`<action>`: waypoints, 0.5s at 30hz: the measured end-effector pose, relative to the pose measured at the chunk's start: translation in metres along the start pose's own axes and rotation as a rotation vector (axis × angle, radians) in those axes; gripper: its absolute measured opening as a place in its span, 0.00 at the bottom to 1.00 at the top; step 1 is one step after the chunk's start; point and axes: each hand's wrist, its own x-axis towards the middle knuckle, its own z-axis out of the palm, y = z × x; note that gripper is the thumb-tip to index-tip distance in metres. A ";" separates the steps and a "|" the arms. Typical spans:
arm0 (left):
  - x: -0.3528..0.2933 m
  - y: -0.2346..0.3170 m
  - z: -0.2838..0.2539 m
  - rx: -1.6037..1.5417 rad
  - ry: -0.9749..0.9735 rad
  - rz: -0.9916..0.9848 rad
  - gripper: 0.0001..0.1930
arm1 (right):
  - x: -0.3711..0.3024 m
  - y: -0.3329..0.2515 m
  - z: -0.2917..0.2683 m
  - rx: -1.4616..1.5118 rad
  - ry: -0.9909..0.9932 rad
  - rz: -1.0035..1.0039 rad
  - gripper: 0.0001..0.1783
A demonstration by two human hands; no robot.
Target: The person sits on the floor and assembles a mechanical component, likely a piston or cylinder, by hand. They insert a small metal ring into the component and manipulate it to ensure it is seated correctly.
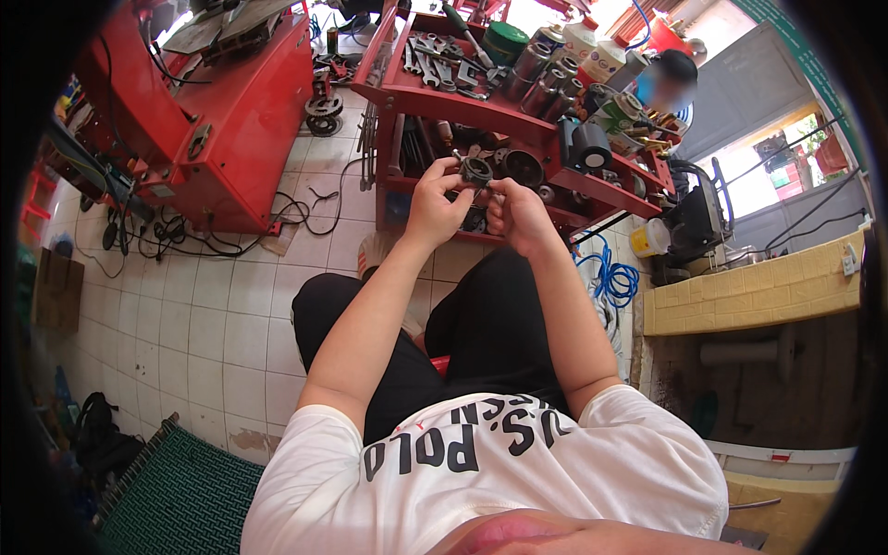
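Up in front of the red tool cart (518, 125), a small dark ring-shaped metal part (476, 170) is held between my two hands. My left hand (435, 205) grips it from the left, with the thumb below and the fingers around its far side. From the right, my right hand (521, 217) pinches at the part's lower right edge, its other fingers curled in. Whether a smaller piece sits in that pinch is too small to tell. Behind the part, the cart's lower shelf carries a dark round bowl-like piece (523, 168) and assorted metal parts.
Wrenches (430, 67), cans and bottles (578, 42) crowd the cart's top. A large red machine (240, 129) stands at left, with black cables (176, 227) on the tiled floor. Blue hose (610, 276) coils at right near a yellow ledge (749, 294). Another person (668, 83) is beyond the cart.
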 end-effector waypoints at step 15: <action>0.001 0.004 -0.002 -0.015 -0.011 -0.035 0.10 | 0.000 0.002 0.000 -0.164 0.035 -0.109 0.16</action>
